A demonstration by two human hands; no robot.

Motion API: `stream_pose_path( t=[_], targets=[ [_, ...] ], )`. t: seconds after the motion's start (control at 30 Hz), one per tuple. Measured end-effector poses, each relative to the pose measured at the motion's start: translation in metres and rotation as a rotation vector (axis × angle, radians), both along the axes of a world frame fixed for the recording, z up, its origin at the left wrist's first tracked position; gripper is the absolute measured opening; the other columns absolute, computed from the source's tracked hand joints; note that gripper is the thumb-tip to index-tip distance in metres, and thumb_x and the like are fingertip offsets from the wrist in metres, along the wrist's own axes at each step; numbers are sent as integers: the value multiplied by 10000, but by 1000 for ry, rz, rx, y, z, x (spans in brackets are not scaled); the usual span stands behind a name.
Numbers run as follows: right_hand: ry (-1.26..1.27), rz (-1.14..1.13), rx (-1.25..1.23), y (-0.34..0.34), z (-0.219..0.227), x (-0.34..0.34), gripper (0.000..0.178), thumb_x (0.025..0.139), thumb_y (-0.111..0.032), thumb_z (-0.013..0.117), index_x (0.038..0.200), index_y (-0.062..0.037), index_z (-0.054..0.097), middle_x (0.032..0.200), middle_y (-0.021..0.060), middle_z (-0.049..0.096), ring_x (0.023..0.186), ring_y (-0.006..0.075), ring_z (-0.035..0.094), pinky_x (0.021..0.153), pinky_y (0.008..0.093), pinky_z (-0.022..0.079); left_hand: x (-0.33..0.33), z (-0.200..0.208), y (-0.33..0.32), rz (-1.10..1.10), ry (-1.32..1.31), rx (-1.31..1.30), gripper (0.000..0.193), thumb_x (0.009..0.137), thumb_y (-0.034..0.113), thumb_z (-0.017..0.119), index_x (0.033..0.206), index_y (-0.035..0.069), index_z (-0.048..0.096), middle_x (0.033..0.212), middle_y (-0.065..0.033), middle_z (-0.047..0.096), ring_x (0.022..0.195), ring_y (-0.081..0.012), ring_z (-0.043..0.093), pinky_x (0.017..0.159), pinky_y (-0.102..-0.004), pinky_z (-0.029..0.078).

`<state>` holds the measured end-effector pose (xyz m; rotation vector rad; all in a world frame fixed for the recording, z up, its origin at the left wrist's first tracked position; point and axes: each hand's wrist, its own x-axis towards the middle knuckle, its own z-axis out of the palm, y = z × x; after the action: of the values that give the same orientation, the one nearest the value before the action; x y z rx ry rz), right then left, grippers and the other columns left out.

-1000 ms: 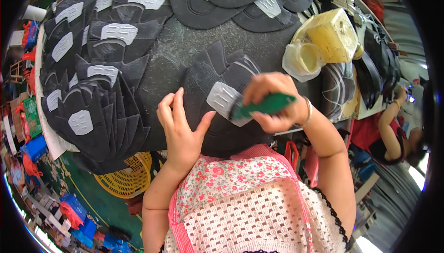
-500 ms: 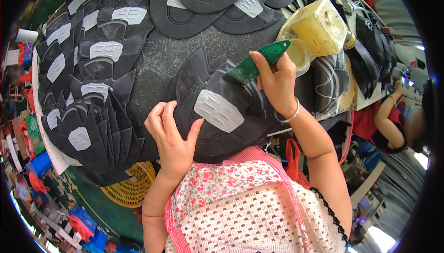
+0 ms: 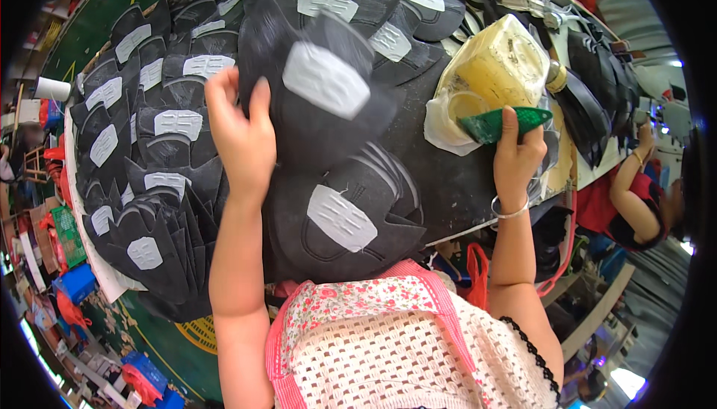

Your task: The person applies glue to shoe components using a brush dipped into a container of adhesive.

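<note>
My left hand [image 3: 243, 136] grips the edge of a black fabric shoe-upper piece [image 3: 325, 84] with a white patch, lifted and blurred by motion. Below it, near me, lies a stack of similar black pieces [image 3: 299, 233], the top one with a white patch. My right hand [image 3: 519, 156] pinches a green flat scraper [image 3: 487, 126] between thumb and fingers. The scraper's left end is at the mouth of a pale glue-crusted pot [image 3: 442, 124], beside a yellowish plastic jug [image 3: 508, 58]. What is inside the pot cannot be made out.
Overlapping black pieces with white patches [image 3: 177, 124] cover the table's left and far sides. Curved black parts [image 3: 582, 114] and scissors [image 3: 571, 17] lie at the right. Below the left edge is a yellow basket [image 3: 200, 334]. Another person's arm [image 3: 631, 196] is at the far right.
My left hand has gone up and left, lifting a black piece off the stack. My right hand has moved right with the scraper, from the piece to the pot.
</note>
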<state>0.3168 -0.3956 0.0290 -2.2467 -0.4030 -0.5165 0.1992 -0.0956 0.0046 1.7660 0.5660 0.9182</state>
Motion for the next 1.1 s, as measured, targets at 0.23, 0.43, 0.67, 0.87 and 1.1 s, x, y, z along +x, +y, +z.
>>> stream_pose_path(
  t=[0.23, 0.43, 0.67, 0.87, 1.1],
  targets=[
    [501, 204, 556, 9, 12, -22, 195, 943, -163, 636, 863, 11, 600, 651, 22, 593, 486, 80, 521, 430, 221, 368, 21, -20, 23, 35, 302, 530, 536, 827, 217, 741, 1232, -14, 475, 1179, -217, 540, 1125, -359, 513, 969, -419, 401],
    [894, 803, 271, 72, 20, -42, 165, 904, -106, 671, 859, 15, 569, 634, 47, 630, 467, 95, 598, 392, 220, 422, -102, 12, -64, -82, 597, 415, 549, 817, 188, 746, 1274, 2, 505, 1203, -164, 513, 1134, -326, 475, 975, -415, 377],
    [558, 941, 171, 159, -8, -50, 215, 863, -109, 703, 897, 14, 530, 569, 86, 616, 443, 152, 624, 399, 258, 459, -138, 2, -79, -47, 677, 352, 600, 829, 227, 738, 1314, -28, 491, 1147, -160, 456, 1074, -323, 438, 972, -415, 350],
    [339, 1238, 155, 137, -7, -46, 227, 805, -146, 741, 854, -41, 546, 717, 78, 632, 612, 199, 643, 540, 306, 498, -136, 3, -78, -86, 693, 352, 590, 824, 227, 745, 1297, -38, 512, 1120, -160, 457, 1053, -318, 458, 944, -402, 377],
    [514, 1510, 123, 32, -6, -51, 246, 673, -133, 732, 746, -71, 506, 677, 50, 592, 536, 219, 584, 487, 324, 462, -135, 0, -79, -84, 662, 402, 569, 824, 240, 737, 1271, -53, 542, 1074, -160, 475, 967, -307, 502, 846, -404, 420]
  ],
)
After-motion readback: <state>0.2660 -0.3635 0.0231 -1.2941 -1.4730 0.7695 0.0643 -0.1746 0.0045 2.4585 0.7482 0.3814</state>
